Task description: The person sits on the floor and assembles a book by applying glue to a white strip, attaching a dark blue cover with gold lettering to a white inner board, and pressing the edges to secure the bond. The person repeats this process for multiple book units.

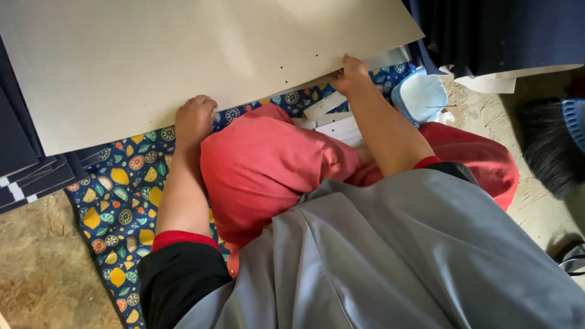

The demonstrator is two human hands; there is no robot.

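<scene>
Two hands on big grey board (183, 61), held over patterned mat (116, 201). Left hand (195, 119) fisted at board's near edge, grip closed, fingers tucked under. Right hand (348, 76) pinches edge further right, grip closed on it. White strips (338, 125) beside red-trousered knee (268, 164); blue tub (420, 94) just right.

Patterned mat (116, 201) on dirt floor (42, 268)

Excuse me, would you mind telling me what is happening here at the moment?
A person sitting on a fruit-patterned mat has both hands on the near edge of a large beige cardboard sheet. The left hand grips the edge; the right hand pinches it further along. Dark sheets are stacked at the left, and white paper pieces lie under the sheet.
</scene>
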